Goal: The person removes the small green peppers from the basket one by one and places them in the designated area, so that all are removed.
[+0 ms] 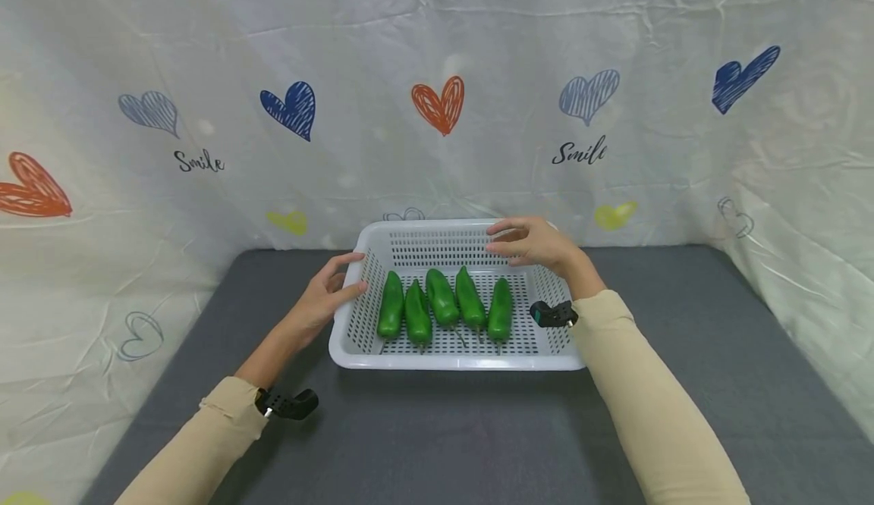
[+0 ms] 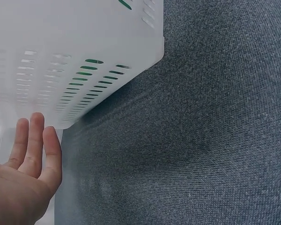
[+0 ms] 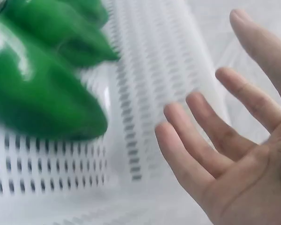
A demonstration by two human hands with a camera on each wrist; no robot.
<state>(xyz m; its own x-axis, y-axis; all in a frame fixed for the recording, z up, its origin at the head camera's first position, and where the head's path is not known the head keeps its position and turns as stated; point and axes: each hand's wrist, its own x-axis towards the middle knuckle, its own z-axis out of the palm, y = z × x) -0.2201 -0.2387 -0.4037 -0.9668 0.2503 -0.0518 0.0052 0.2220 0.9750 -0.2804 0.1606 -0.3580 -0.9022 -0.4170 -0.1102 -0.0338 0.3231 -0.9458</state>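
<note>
A white perforated plastic basket point(image 1: 457, 363) holds several green peppers point(image 1: 443, 299) lying side by side in a row, tips toward the back. At the basket's left side is my left hand point(image 1: 319, 299), its thumb and index finger at the rim; in the left wrist view, three extended fingers point(image 2: 36, 145) are close to the outer wall. Whether they touch it, I cannot tell. Over the basket's back right part hovers my right hand point(image 1: 534, 245), fingers spread and holding nothing. The right wrist view shows the rightmost pepper point(image 3: 42, 89) to the left of that hand, apart from its fingertips.
Dark grey cloth covers the table point(image 1: 451, 437) under the basket. Behind it hangs a pale sheet point(image 1: 355, 50) printed with hearts and the word Smile, close to the basket's back rim. Each wrist wears a black strapped device point(image 1: 290, 405).
</note>
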